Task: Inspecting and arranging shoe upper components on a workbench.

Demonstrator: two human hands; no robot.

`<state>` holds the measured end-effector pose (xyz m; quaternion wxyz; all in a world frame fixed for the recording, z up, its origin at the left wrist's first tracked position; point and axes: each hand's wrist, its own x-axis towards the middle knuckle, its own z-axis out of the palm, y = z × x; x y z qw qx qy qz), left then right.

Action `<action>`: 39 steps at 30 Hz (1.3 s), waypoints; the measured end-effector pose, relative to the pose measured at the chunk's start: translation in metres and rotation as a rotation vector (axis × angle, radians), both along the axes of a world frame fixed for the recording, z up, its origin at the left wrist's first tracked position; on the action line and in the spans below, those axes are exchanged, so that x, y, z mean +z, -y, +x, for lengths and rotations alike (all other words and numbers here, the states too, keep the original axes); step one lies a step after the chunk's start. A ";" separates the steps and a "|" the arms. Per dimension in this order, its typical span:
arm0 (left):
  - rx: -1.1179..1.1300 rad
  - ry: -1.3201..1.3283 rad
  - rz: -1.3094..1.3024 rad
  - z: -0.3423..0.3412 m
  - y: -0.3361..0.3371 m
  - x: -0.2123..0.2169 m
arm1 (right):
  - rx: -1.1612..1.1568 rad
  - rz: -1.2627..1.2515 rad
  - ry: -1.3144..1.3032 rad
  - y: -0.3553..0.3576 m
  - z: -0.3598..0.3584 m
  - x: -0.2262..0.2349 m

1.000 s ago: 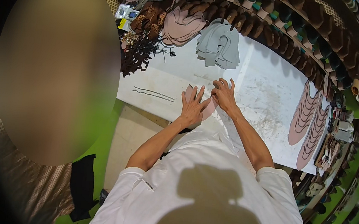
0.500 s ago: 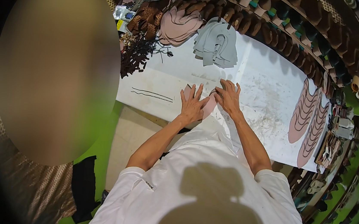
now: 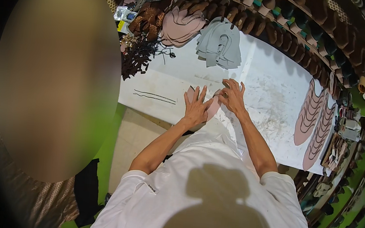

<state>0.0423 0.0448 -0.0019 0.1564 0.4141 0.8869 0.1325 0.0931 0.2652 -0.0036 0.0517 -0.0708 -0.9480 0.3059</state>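
Observation:
A pink shoe-upper piece (image 3: 213, 110) with a thin dark strip along its top edge lies near the front of the white tabletop. My left hand (image 3: 197, 109) is spread flat over it, fingers apart, holding it down. At the piece's upper right edge, my right hand (image 3: 234, 99) has its thumb and forefinger pinched together at the dark strip (image 3: 216, 94); the other fingers are bent and raised. Two thin dark strips (image 3: 154, 97) lie on the table to the left of my left hand.
Pink pieces (image 3: 183, 26) and grey pieces (image 3: 220, 45) are piled at the back, beside a tangle of dark strips (image 3: 137, 57). Two overlapped rows of dark-edged pink pieces (image 3: 308, 117) lie at the right. Shoe lasts (image 3: 282, 39) line the far edge of the white table (image 3: 273, 87).
My right hand has shifted slightly, its fingers curling more and drawing in at the edge of the pink piece. My left hand stays in place.

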 end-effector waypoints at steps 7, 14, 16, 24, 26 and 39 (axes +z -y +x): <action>0.009 -0.012 0.018 0.002 0.001 -0.005 | 0.066 0.065 -0.024 -0.007 -0.011 0.000; 0.012 -0.019 0.036 0.004 0.001 -0.003 | 0.055 0.075 -0.077 0.001 -0.016 -0.002; 0.017 0.007 0.063 0.005 -0.001 0.002 | 0.036 0.075 -0.074 0.002 -0.015 -0.004; 0.043 0.036 0.102 0.003 -0.006 0.008 | 0.018 0.038 -0.066 0.002 -0.014 -0.004; 0.031 0.003 0.077 0.001 -0.006 0.006 | 0.020 0.040 -0.064 0.003 -0.014 -0.003; 0.101 0.086 0.083 -0.001 -0.012 -0.001 | 0.041 0.058 -0.044 -0.003 -0.013 -0.010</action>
